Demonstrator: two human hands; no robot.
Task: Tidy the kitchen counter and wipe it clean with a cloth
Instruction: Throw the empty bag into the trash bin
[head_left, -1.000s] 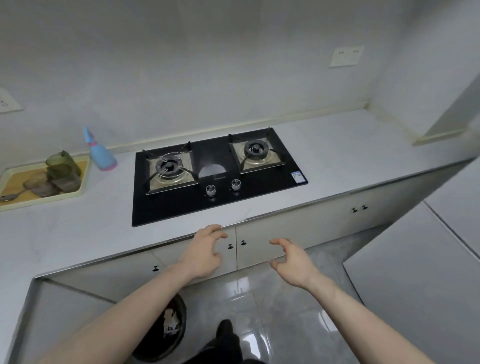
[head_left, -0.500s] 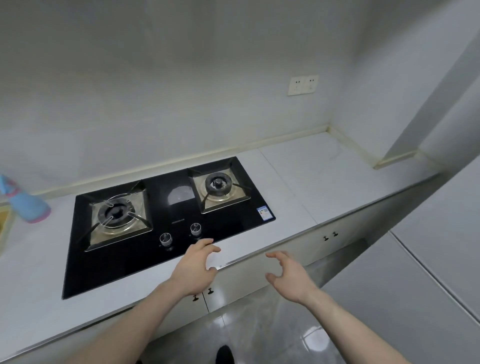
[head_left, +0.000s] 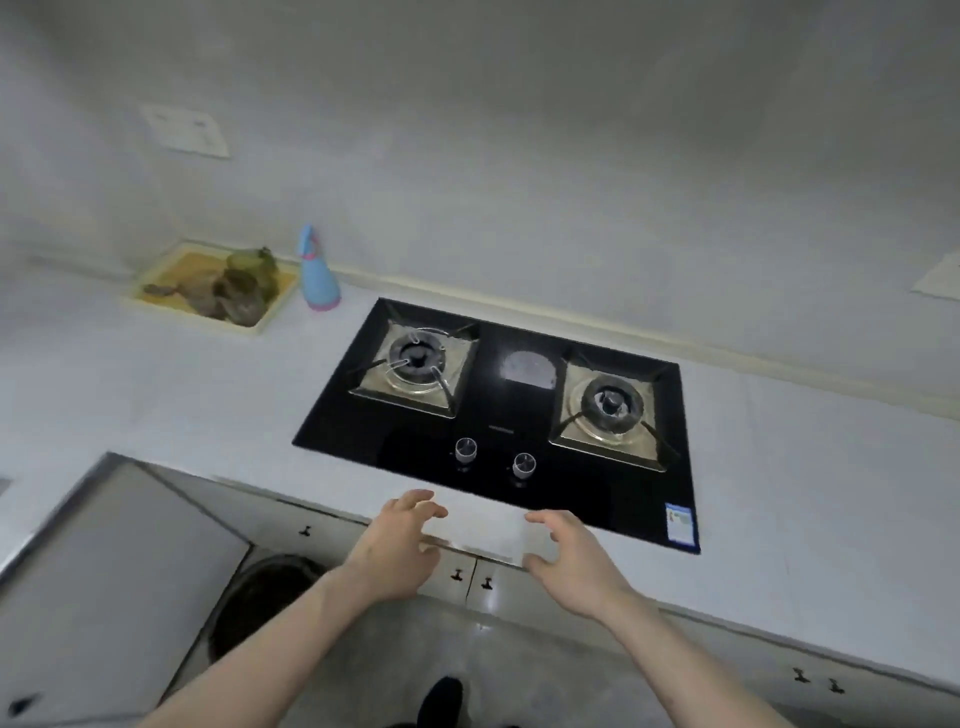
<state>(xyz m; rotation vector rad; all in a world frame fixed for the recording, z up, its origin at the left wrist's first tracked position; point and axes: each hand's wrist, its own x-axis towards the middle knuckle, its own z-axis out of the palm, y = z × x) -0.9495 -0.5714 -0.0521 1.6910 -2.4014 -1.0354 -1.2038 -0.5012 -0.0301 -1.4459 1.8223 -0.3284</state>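
The view had swung back leftward since half a second before, bringing the pale yellow rectangular tray (head_left: 156, 291) of greenish jars and the light blue cone-shaped spray bottle (head_left: 318, 278) fully back into sight at the rear of the white stone counter (head_left: 156, 395), left of the black glass two-burner hob (head_left: 509, 415). No cloth was visible. The left hand (head_left: 392, 551) and right hand (head_left: 576, 561) hovered at the counter's front edge, loosely spread and holding nothing, so wiping likely hadn't begun.
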